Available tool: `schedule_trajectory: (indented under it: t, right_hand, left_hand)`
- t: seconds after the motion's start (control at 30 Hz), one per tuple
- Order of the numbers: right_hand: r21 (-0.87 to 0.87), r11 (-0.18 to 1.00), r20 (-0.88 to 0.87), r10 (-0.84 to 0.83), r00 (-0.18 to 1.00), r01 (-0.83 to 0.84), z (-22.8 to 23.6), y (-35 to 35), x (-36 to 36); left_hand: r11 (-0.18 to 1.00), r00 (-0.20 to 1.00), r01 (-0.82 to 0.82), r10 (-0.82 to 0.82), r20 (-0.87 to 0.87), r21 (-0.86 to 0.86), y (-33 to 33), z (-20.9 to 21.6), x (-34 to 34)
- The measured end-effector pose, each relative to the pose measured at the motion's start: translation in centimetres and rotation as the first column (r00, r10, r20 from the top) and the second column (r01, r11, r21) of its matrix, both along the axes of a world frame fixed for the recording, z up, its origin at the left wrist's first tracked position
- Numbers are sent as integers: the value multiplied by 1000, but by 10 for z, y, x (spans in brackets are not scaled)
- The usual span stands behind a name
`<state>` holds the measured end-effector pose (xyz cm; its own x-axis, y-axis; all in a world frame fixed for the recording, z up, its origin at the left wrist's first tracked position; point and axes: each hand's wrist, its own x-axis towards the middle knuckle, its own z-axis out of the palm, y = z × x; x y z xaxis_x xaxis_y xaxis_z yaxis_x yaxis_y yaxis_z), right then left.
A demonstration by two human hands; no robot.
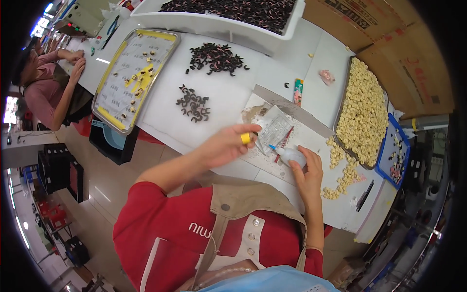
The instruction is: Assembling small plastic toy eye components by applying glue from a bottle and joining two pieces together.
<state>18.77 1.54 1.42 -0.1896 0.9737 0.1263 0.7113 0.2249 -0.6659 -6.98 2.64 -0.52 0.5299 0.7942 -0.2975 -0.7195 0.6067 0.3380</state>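
Observation:
In my left hand (pixel 224 147), a small yellow piece (pixel 245 138) with a dark part at its end is pinched between the fingers. My right hand (pixel 310 176) grips a translucent squeeze bottle (pixel 293 156) whose blue tip points left, toward that piece but apart from it. Beneath both hands lies a creased printed sheet (pixel 275 124) on a stained work board. Beyond my left hand, curved dark pieces form a smaller pile (pixel 193 103) and a larger pile (pixel 215 58). Loose pale yellow pieces (pixel 344 181) are scattered to the right of my right hand.
A metal tray (pixel 98 111) with several yellow-and-dark pieces stands at left. A white bin (pixel 233 37) of dark curved pieces is at the back. On the right are a heaped tray of pale yellow pieces (pixel 364 112), a blue tray (pixel 380 164) and cardboard boxes (pixel 408 73). Another person (pixel 46 92) sits far left.

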Motion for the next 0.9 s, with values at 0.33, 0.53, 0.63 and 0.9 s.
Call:
schedule_trajectory:
  t: [0.33, 0.53, 0.63, 0.9]
  right_hand:
    - [-320, 941, -435, -251, 865, 112, -4, -28, 13]
    - [-190, 957, -571, -290, 768, 220, 15, -46, 30]
    - [-111, 963, -558, -265, 787, 246, 18, -51, 32]
    - [49, 972, -393, -191, 899, 228, 25, -53, 27]
  left_hand:
    - [988, 982, 156, -154, -108, 13, -29, -4, 53]
    - [976, 914, 159, -89, -395, 148, -34, 8, 57]
    - [975, 906, 170, -97, -412, 143, -36, 4, 56]
    - [985, 942, 111, -62, -330, 131, -38, 9, 58]
